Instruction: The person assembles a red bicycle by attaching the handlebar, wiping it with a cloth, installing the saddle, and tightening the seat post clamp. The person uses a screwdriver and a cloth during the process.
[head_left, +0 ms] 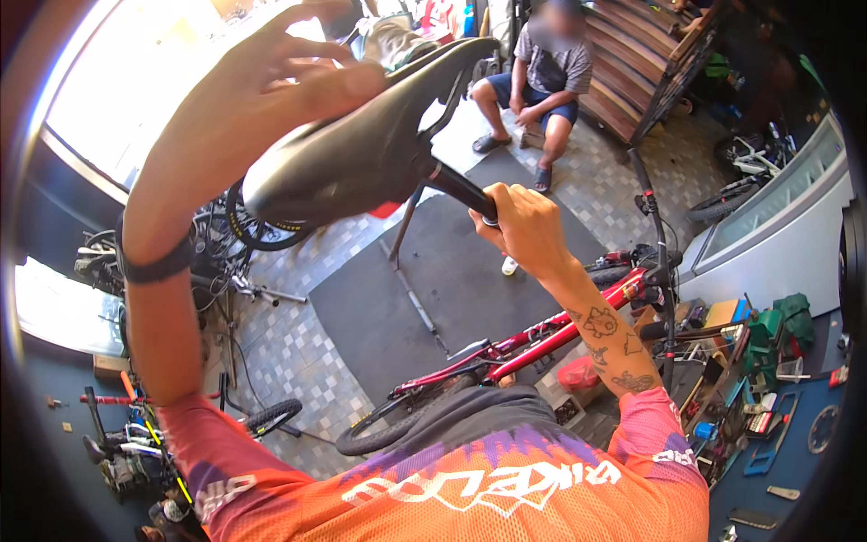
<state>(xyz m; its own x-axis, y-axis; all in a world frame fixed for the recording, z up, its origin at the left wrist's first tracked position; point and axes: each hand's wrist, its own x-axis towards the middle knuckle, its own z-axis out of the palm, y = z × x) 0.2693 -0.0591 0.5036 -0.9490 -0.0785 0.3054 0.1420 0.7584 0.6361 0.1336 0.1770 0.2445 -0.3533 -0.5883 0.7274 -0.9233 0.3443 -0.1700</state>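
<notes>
A black bicycle saddle (352,154) is held up close in front of me, tilted, its broad padded part toward the lower left. From its underside a black seatpost (462,191) slants down to the right. My right hand (528,226) is closed around the lower end of this post. Beside the saddle's upper left edge is my left hand (280,86), fingers stretched and apart; whether it touches the saddle I cannot tell. Below my arms is a red bicycle (542,350), partly hidden by my shirt.
A person (546,86) sits on a low seat across the floor, beside a slatted wooden bench (632,63). A dark mat (379,316) covers the tiles. Several bicycle parts and wheels (262,221) stand at left. Tools hang on a blue panel (795,470) at right, near a cluttered workbench.
</notes>
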